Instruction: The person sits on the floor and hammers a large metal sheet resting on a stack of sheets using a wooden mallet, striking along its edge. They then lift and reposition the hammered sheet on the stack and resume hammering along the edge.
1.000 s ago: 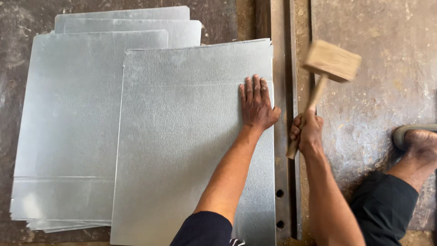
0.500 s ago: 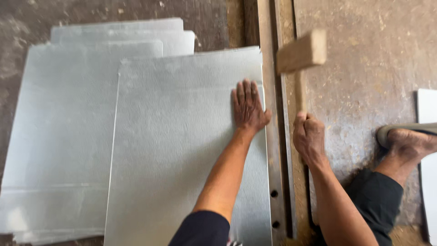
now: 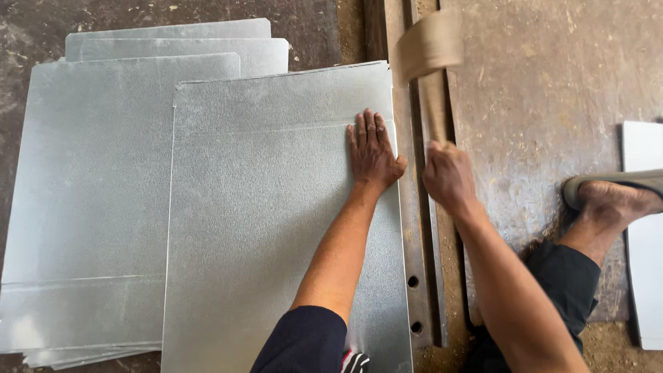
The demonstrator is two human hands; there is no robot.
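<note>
My left hand [image 3: 373, 152] lies flat, fingers spread, on the right part of a galvanised metal sheet [image 3: 269, 228], pressing it down near its right edge. My right hand [image 3: 447, 176] grips the handle of a wooden mallet [image 3: 429, 48], whose blurred head is over the steel angle bar [image 3: 414, 242] beside the sheet's edge. The sheet's right edge rests on that bar.
A stack of similar metal sheets [image 3: 90, 193] lies to the left, partly under the top sheet. My foot in a sandal [image 3: 611, 197] rests on the rusty floor plate [image 3: 545, 97] at the right. A white panel [image 3: 646, 242] lies at the far right edge.
The mallet was raised at the upper right, swung down toward the bar, and is now over the bar's upper part. My left hand stayed pressed on the sheet.
</note>
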